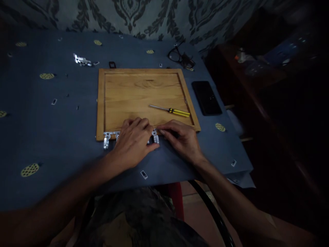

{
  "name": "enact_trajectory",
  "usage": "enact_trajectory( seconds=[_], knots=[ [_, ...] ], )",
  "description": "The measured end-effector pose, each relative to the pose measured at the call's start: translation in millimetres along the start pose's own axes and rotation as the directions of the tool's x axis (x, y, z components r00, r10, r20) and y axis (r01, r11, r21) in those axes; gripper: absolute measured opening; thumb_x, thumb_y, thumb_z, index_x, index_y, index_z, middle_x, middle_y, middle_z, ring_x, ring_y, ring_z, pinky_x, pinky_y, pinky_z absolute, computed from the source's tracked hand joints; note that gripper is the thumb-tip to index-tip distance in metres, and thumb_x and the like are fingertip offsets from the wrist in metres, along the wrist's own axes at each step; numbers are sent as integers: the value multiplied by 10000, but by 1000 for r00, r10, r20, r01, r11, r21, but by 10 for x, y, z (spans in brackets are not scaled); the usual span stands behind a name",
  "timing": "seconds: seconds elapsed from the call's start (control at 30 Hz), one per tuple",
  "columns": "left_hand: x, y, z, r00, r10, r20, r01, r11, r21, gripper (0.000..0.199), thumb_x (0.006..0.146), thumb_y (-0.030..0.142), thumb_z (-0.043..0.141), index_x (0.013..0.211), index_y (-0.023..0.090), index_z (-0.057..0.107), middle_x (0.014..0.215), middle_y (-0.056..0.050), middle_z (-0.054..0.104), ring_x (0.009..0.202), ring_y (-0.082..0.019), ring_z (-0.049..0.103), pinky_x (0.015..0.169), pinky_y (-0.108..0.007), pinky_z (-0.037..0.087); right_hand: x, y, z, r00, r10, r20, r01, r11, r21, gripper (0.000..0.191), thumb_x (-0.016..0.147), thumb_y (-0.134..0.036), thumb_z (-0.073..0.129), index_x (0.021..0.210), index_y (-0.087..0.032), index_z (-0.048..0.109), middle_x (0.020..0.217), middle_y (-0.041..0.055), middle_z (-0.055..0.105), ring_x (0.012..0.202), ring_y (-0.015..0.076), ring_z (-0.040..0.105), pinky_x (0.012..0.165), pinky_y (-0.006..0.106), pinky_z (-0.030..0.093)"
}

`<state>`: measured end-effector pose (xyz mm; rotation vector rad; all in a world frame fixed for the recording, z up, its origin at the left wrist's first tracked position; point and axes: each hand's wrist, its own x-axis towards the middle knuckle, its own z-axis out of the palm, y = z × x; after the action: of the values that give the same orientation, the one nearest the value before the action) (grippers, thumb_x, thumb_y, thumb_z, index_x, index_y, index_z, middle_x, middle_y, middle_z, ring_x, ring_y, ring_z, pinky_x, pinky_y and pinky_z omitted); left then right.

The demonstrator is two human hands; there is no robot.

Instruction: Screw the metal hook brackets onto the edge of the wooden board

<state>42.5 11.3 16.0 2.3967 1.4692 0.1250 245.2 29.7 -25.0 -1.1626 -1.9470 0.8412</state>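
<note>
A framed wooden board [141, 89] lies on the table, with a row of metal hooks [106, 140] along its near edge. My left hand [135, 139] rests over the middle of the hook row, its fingers bent around the hooks and covering part of them. At the right end hook [155, 136], my right hand [181, 137] pinches with thumb and index finger; what lies between the fingertips is too small to make out. A yellow and black screwdriver [177, 112] lies on the board, above my right hand.
A black phone [206, 98] lies right of the board, with glasses [181, 57] behind it. Another metal piece [81, 60] and several small screws are at the back left. The table's right edge [231, 127] borders a dark area with another surface.
</note>
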Motion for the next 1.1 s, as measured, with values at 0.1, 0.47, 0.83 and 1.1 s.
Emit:
enact_trajectory(
  seconds=[0.1,0.47,0.83,1.1],
  knots=[
    [-4,-8,23,1000,11,-20,-11,1000,7,304,968,417,749,1105,149,705,1102,-60,671,1134,-288,624,1005,-436,446,-18,21,-18,1000,-4,-23,3,1000,-15,106,964,-359,706,939,-291,784,887,23,787,831,207,737,792,363,591],
    [-14,-17,8,999,29,-31,-28,999,22,333,952,423,772,1122,141,716,1097,-90,690,1125,-308,638,984,-456,478,3,61,53,997,-72,-20,73,996,58,110,951,-329,749,963,-238,809,869,19,798,754,161,737,768,319,609],
    [-15,-10,0,999,29,-39,-29,1000,2,325,945,397,779,1105,119,723,1099,-105,688,1119,-325,640,979,-479,489,29,104,126,987,-145,-65,149,986,72,84,924,-214,763,949,-256,830,895,17,830,804,172,779,772,317,639],
    [-14,-24,14,998,35,-60,-34,999,23,325,942,409,780,1104,135,715,1079,-93,686,1099,-310,636,965,-454,486,27,116,176,981,-159,-109,164,985,47,82,927,-227,753,930,-261,828,894,20,834,806,179,790,777,321,644]
  ],
)
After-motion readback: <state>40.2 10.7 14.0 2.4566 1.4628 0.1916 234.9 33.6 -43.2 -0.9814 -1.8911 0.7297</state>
